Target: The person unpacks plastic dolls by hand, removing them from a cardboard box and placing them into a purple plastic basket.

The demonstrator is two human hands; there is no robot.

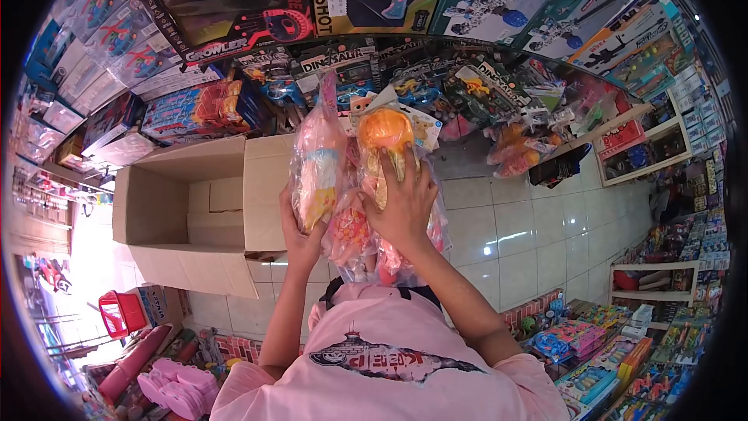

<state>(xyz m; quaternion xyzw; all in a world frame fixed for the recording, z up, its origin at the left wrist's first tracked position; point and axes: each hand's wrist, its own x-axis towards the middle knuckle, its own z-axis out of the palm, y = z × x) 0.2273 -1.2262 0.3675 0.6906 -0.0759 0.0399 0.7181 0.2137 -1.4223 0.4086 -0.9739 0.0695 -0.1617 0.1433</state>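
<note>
Several dolls in clear plastic bags are bunched in front of my chest. My left hand (pixel 304 222) grips the lower side of a bagged doll (pixel 318 168) with pale, pink and yellow parts. My right hand (pixel 403 206) lies across the bagged orange-haired doll (pixel 386 129), its fingers spread over the body and gripping it. Between my hands shows a bagged doll in pink and red patterned clothing (pixel 351 234). The plastic glares, and the dolls' faces cannot be made out.
An open cardboard box (pixel 187 249) stands left of my hands, its flaps folded out. Boxed toys (pixel 210 109) and dinosaur packs (pixel 483 90) line the shelf ahead. More bagged toys (pixel 518 148) hang at right, above the tiled floor (pixel 514 226). A red basket (pixel 121 313) is at lower left.
</note>
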